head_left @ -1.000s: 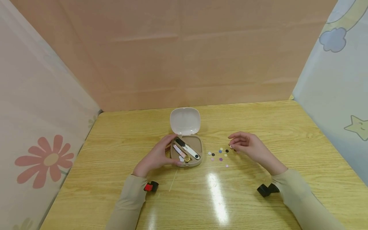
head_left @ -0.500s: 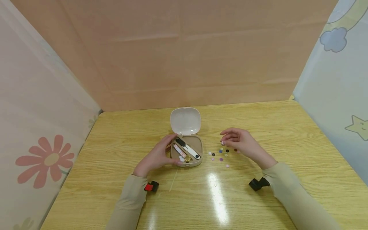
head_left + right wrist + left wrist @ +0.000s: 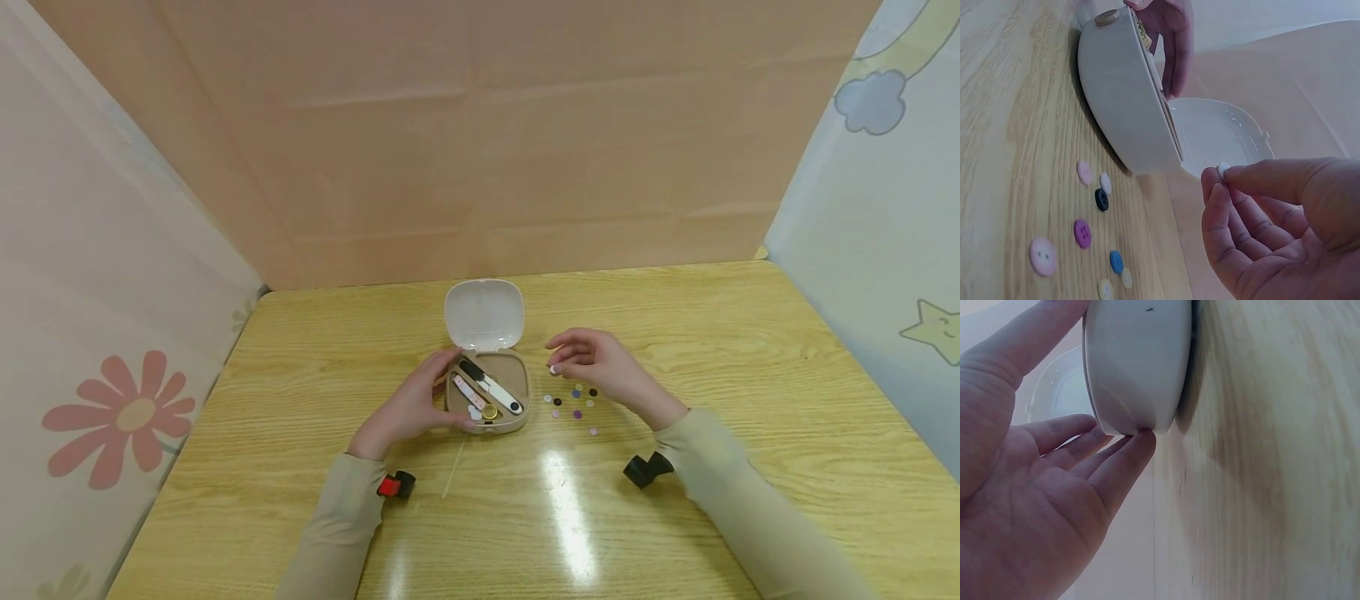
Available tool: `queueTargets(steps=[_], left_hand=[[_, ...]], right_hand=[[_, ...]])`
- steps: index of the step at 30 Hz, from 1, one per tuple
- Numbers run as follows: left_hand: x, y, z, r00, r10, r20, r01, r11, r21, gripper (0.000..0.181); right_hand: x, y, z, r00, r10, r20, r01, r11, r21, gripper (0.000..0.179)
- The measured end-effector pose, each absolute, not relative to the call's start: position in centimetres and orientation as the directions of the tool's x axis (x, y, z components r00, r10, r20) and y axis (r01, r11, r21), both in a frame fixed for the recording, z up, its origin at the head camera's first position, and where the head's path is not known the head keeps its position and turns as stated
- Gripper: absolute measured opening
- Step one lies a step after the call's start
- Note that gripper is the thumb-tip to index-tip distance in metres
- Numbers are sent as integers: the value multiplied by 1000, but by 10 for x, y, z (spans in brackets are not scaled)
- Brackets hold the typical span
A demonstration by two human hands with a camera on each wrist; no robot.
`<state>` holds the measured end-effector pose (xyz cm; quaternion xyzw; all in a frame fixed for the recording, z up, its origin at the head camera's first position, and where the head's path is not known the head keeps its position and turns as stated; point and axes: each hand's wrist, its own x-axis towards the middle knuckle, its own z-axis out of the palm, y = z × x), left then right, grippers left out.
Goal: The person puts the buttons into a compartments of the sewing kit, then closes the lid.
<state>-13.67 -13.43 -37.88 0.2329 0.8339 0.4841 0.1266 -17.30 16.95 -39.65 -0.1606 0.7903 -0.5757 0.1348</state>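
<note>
A beige sewing box [image 3: 513, 367] stands on the table with its white lid [image 3: 485, 315] raised at the back. My left hand [image 3: 412, 407] holds its left side, thumb at the front corner and fingers round the back; the fingertips press the wall [image 3: 1138, 369] in the left wrist view. Inside lie a white tool with a black end [image 3: 491, 387], a pink-patterned strip [image 3: 468, 392], a gold ring-like piece [image 3: 489, 412] and small white pieces. Just right of the box, above the table, my right hand [image 3: 600, 367] pinches a white button [image 3: 1224, 169] between thumb and index finger.
Several loose buttons lie right of the box, among them a purple button [image 3: 1082, 234], a blue button [image 3: 1116, 261], a black button [image 3: 1102, 200] and a pink button [image 3: 1043, 256]. Fabric walls border the wooden table [image 3: 300, 350] at the back and sides.
My right hand has moved left with the white button, from beyond the loose buttons to near the box's right side. My left hand and the box have stayed in place.
</note>
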Motion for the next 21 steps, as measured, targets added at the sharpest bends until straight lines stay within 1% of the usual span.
queueTargets(steps=[9, 16, 21], left_hand=[[-139, -136, -382, -853, 522, 19, 275, 417, 866, 98], [-152, -142, -415, -859, 511, 24, 261, 398, 880, 102], [-154, -143, -419, -864, 504, 15, 258, 417, 871, 103]], right_hand=[[-175, 159, -398, -903, -430, -15, -113, 270, -956, 34], [-176, 152, -399, -901, -433, -20, -104, 262, -960, 35], [-177, 147, -398, -903, -430, -15, -102, 247, -964, 34]])
